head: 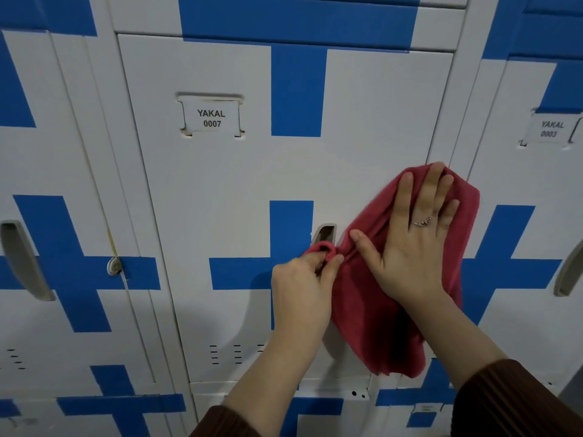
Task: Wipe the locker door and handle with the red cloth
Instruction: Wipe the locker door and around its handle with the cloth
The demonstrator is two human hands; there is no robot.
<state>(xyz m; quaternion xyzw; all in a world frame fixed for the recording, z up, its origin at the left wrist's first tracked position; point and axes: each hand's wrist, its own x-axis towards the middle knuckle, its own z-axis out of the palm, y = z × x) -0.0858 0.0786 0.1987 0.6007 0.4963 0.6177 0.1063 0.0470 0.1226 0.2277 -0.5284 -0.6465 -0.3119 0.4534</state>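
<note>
The white locker door (220, 190) with blue cross stripes and the label "YAKAL 0007" fills the middle. Its grey recessed handle (325, 233) sits at the door's right side, mostly covered by the red cloth (362, 310). My right hand (416, 244) lies flat with straight fingers on the cloth, pressing it against the door's right edge. My left hand (303, 288) pinches a folded corner of the cloth just below the handle. The cloth hangs down below both hands.
Neighbouring lockers stand on both sides: the left one has a grey handle (25, 260) and a lock tab (114, 265), the right one a label "YAKAL 0003" (550, 129) and a handle (568, 272). Vent slots (225, 354) sit low on the door.
</note>
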